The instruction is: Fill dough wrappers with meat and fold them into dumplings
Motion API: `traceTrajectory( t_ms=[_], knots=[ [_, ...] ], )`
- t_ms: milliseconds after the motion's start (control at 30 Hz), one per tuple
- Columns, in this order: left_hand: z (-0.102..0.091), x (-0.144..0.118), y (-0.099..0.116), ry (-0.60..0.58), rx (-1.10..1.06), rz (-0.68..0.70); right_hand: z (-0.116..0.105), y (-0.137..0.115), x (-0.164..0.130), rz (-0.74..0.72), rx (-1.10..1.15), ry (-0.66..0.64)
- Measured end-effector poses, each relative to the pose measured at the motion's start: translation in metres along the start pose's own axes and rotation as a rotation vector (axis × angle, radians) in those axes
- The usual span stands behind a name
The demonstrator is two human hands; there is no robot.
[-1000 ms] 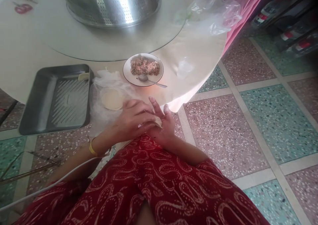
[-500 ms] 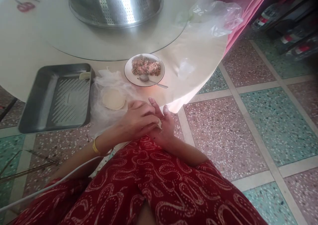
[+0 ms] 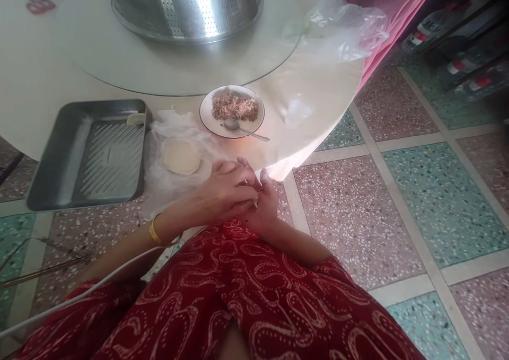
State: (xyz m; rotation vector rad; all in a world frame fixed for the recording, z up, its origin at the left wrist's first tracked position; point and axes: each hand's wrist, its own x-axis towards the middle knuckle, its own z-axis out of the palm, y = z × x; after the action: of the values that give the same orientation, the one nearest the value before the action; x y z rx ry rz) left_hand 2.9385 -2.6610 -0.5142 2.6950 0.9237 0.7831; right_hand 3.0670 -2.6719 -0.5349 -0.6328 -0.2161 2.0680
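The left hand (image 3: 222,193) lies cupped over the right hand (image 3: 264,206), with a sliver of pale dough (image 3: 255,204) pinched between them above a red patterned lap. Just beyond, on the counter (image 3: 47,84), sit a round wrapper stack (image 3: 182,157) on plastic, a metal tray (image 3: 85,156), a plate of filling (image 3: 233,111) with a spoon (image 3: 242,128), and a large colander (image 3: 183,5)
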Motion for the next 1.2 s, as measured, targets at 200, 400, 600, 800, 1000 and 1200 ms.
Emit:
traceTrajectory(
  t_ms=[200, 400, 600, 800, 1000, 1200],
  knots=[
    [-0.005, -0.011, 0.002, 0.183, 0.068, -0.068, -0.004, -0.003, -0.002, -0.054, 0.027, -0.016],
    [-0.002, -0.022, 0.004, 0.230, 0.173, -0.192, -0.001, 0.000, 0.000, -0.097, -0.014, 0.014],
    [0.003, -0.020, 0.007, 0.244, 0.185, -0.185, 0.001, 0.000, 0.001, -0.126, -0.011, 0.030],
    [0.001, -0.023, 0.010, 0.263, 0.161, -0.280, -0.001, -0.002, 0.002, -0.175, -0.011, 0.020],
    [0.006, -0.025, 0.010, 0.245, 0.149, -0.327, -0.002, 0.000, 0.004, -0.186, 0.001, 0.004],
    [0.006, -0.031, 0.010, 0.229, 0.110, -0.394, 0.000, -0.001, 0.005, -0.188, 0.006, 0.017]
  ],
)
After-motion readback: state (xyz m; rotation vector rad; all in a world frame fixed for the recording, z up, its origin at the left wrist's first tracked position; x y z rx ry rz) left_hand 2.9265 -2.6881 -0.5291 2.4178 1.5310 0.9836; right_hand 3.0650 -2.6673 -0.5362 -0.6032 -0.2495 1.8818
